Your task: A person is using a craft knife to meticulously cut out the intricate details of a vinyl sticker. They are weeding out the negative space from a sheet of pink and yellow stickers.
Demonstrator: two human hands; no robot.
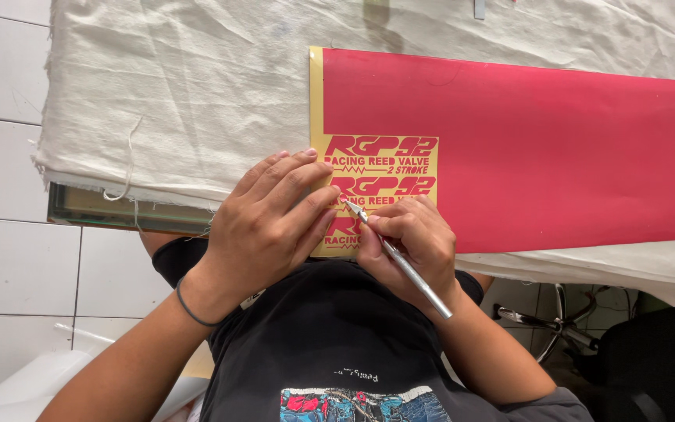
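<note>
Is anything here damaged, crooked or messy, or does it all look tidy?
Mostly tidy. The cloth under the red vinyl sheet is wrinkled, with a frayed edge and a loose thread hanging at the left. The sheet lies flat; the left hand presses it while the right hand holds a craft knife.

Your craft knife point(400, 262) shows a slim, smooth metal barrel with a dull silver sheen. The red vinyl sheet point(556, 148) under it looks smooth and faintly glossy on its yellow paper backing point(316, 94). Beneath, the off-white cloth point(181, 86) is coarse, creased and frayed.
</note>
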